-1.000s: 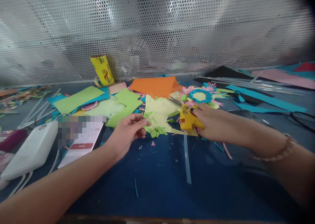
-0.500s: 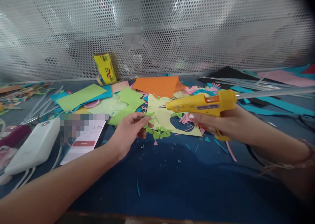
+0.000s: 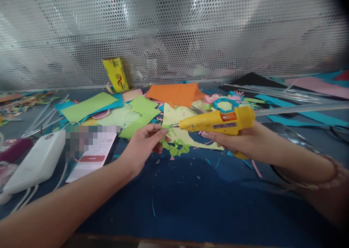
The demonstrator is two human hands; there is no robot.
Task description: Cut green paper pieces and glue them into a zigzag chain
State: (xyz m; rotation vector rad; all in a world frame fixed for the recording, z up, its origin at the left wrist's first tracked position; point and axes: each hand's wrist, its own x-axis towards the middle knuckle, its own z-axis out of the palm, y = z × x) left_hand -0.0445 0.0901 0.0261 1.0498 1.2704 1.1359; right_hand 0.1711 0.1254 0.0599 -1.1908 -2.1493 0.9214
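Observation:
My right hand (image 3: 237, 140) is wrapped round a yellow glue gun (image 3: 215, 123), with a clear glue stick (image 3: 294, 109) coming out of its back. The metal nozzle points left and is at the green paper strip (image 3: 167, 127) by my left fingertips. Between thumb and fingers, my left hand (image 3: 147, 142) pinches that strip. A fringed green paper piece (image 3: 177, 148) hangs just right of those fingers; whether it joins the strip I cannot tell. Behind both hands lies a pale yellow sheet (image 3: 177, 113) with a cut-out partly hidden by the glue gun.
Left of my arm are a phone (image 3: 94, 157) and a white power bank (image 3: 36, 162) with cables. Coloured paper sheets (image 3: 89, 108), an orange sheet (image 3: 174, 93) and a blue paper ring (image 3: 225, 104) lie behind. A yellow box (image 3: 116, 74) leans against the perforated metal panel (image 3: 191, 33).
My right hand has brought the glue gun left and slightly down, so its nozzle now reaches the green strip. My left hand has stayed almost still.

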